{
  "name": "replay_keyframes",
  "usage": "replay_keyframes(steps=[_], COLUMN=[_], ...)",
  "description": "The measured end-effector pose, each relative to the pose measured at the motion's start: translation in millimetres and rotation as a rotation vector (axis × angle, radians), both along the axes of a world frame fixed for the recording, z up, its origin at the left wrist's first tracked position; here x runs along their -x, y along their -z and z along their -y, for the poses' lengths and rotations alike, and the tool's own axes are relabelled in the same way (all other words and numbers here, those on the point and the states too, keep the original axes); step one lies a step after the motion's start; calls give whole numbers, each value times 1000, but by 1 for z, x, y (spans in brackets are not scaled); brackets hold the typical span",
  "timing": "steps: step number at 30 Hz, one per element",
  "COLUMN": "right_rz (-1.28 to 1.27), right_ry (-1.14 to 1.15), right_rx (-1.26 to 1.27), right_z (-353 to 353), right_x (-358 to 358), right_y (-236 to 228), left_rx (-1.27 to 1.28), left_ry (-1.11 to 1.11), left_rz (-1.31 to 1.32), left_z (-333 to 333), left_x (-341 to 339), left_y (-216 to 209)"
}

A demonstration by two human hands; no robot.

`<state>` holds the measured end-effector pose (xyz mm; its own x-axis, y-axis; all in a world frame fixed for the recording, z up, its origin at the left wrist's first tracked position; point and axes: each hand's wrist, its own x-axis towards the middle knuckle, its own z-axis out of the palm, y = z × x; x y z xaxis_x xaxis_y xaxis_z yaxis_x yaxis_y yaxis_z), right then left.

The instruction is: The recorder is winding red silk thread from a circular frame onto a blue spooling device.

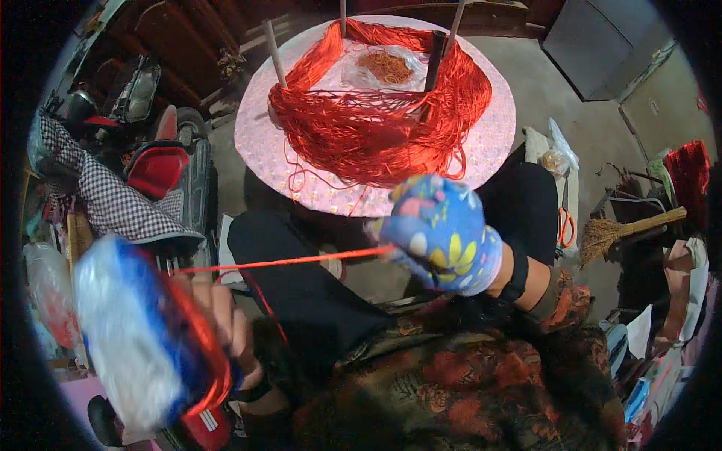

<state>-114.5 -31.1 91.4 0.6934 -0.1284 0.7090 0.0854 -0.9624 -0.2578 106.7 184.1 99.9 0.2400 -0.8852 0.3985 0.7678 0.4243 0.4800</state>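
My left hand (226, 319), bare, is closed around a bulky white-and-blue bundle (124, 334) with red cord wound on its side; motion blurs the bundle. A taut red cord (301, 260) runs from it across my lap to my right hand (444, 237). That hand wears a blue flowered glove, and its fingers are closed on the cord. A slack red strand hangs over my left leg. Just beyond the gloved hand, a large loose skein of red cord (376, 139) is draped around upright posts (275, 56) on a round pink table (259, 143).
Inside the skein's ring lies a clear bag of orange-red strands (385, 68). Orange-handled scissors (565, 225) and a straw broom (639, 227) are at the right. A checked cloth (120, 195) covers something beside a vehicle at the left. A grey cabinet (594, 49) stands far right.
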Motion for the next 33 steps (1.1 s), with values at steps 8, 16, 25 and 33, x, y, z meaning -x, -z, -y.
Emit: replay_keyframes(steps=[8, 16, 25, 33], right_rz=[-407, -323, -536, -498], right_ry=[38, -224, 136, 180], right_rx=[164, -267, -322, 68], right_z=[26, 13, 123, 134], right_x=[3, 6, -17, 0], right_y=[69, 57, 117, 124], left_rx=[-246, -102, -413, -164], left_ry=[-451, 163, -74, -39], left_rz=[-122, -307, -593, -414], left_z=[39, 31, -56, -13], left_x=[2, 34, 79, 39], left_y=[25, 31, 94, 72])
